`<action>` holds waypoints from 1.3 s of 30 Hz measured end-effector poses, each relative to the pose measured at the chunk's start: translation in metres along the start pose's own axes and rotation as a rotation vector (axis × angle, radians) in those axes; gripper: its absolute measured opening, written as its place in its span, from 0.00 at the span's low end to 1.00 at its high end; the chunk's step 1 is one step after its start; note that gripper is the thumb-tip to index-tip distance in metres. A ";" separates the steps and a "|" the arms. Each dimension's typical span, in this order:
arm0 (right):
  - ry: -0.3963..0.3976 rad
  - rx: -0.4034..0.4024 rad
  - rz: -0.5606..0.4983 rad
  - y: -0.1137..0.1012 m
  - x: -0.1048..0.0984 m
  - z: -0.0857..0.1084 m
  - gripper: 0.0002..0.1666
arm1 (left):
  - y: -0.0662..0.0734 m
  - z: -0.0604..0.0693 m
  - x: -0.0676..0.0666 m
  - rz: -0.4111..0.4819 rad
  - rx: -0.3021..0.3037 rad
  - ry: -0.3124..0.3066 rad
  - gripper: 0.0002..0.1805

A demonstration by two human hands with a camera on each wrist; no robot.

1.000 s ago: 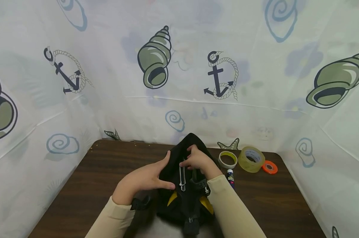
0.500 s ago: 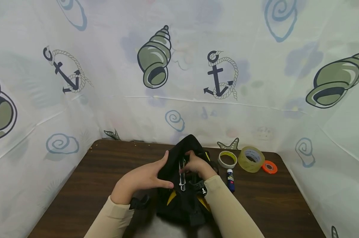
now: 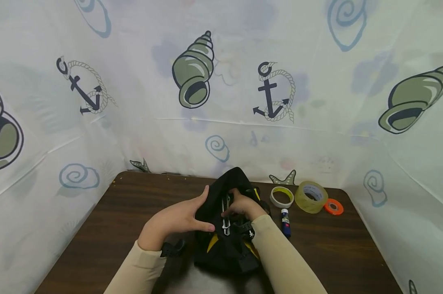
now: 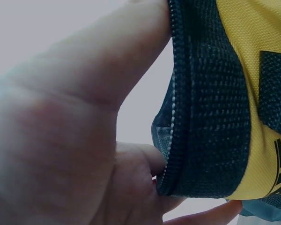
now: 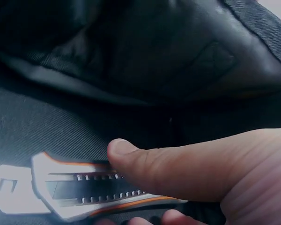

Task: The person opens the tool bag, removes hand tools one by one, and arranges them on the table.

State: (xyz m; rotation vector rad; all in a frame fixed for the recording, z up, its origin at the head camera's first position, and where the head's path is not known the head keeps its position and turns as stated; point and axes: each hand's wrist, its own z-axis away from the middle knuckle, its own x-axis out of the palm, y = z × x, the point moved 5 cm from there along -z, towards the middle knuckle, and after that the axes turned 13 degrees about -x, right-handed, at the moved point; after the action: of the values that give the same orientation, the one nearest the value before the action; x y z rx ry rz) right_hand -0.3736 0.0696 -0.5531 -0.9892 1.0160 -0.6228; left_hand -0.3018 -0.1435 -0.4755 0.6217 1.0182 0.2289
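Note:
A black and yellow zippered bag [image 3: 225,257] stands at the middle of the table, its top gaping. My left hand [image 3: 179,219] holds the bag's left side; in the left wrist view, the thumb and fingers meet its zippered rim [image 4: 178,103]. Inside the bag's mouth, my right hand [image 3: 244,205] pinches a utility knife [image 5: 65,190] with silver and orange edging. The thumb [image 5: 164,168] lies across the knife's body, and fingertips show below it. The knife lies along the black fabric, and part of it is hidden by the hand.
On the wooden table [image 3: 346,245], right of the bag, lie a white tape roll [image 3: 281,204], a clear packing tape roll [image 3: 311,197], an orange tape roll [image 3: 333,207] and a blue glue stick [image 3: 285,222]. A patterned cloth [image 3: 236,102] surrounds the table's back and sides.
My right hand has shifted slightly left and down with the knife. The right sleeve has moved off the glue stick, and the bag's front has tipped a little. The left hand has hardly moved.

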 end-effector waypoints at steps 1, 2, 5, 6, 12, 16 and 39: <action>-0.003 -0.002 0.020 0.000 0.000 -0.001 0.61 | 0.000 0.000 0.000 0.001 0.002 0.000 0.70; -0.004 0.000 0.040 0.000 0.000 -0.001 0.61 | 0.000 0.000 0.000 0.003 0.003 -0.001 0.71; -0.003 0.000 0.099 0.001 0.000 -0.003 0.61 | 0.000 -0.001 0.000 0.008 0.005 -0.003 0.71; -0.003 -0.001 0.102 0.001 0.000 -0.003 0.59 | 0.000 -0.001 0.000 0.009 0.004 -0.004 0.71; -0.002 -0.009 0.098 0.000 -0.001 -0.003 0.49 | 0.001 -0.001 0.001 0.018 -0.010 -0.007 0.70; 0.008 -0.013 0.117 -0.001 -0.005 -0.003 0.47 | 0.006 -0.001 -0.001 0.023 -0.015 -0.006 0.71; 0.077 -0.092 -0.076 -0.010 -0.011 0.003 0.28 | 0.009 -0.003 0.000 0.038 -0.037 -0.006 0.70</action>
State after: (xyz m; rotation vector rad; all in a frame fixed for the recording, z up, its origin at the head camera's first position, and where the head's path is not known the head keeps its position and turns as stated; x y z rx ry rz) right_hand -0.3755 0.0747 -0.5391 -1.0960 1.0862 -0.6860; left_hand -0.3031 -0.1352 -0.4717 0.6083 0.9946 0.2778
